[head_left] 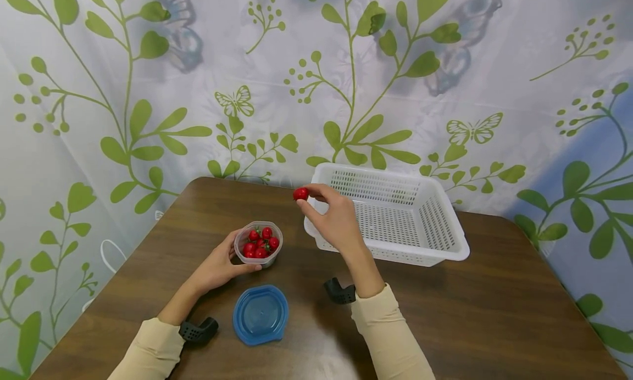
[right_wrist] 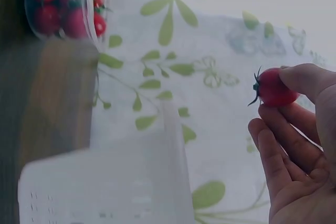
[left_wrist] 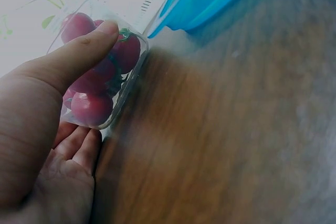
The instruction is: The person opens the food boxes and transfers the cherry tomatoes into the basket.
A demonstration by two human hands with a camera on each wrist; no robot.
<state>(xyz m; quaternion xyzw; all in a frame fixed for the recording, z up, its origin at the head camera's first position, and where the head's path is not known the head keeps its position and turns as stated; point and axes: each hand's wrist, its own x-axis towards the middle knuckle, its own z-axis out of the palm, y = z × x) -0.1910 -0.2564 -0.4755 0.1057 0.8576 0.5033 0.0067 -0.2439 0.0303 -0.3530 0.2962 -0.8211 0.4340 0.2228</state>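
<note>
My left hand [head_left: 217,267] holds a small clear plastic container [head_left: 267,263] from its left side, fingers around the back and thumb along the front. Several red cherry tomatoes [head_left: 259,242] lie inside it. In the left wrist view the thumb presses on the container's wall, with the tomatoes [left_wrist: 92,107] showing through. My right hand [head_left: 333,218] pinches one cherry tomato [head_left: 300,194] between thumb and fingers, raised beside the left end of a white slotted basket [head_left: 395,249]. A green stem tops this tomato [right_wrist: 275,88] in the right wrist view.
A blue lid [head_left: 260,314] lies on the brown wooden table [head_left: 484,314], just in front of the container. Behind the table hangs a leaf-patterned cloth [head_left: 277,94]. On the left a white cable [head_left: 105,253] hangs past the table edge. Each wrist wears a black strap mount [head_left: 198,330].
</note>
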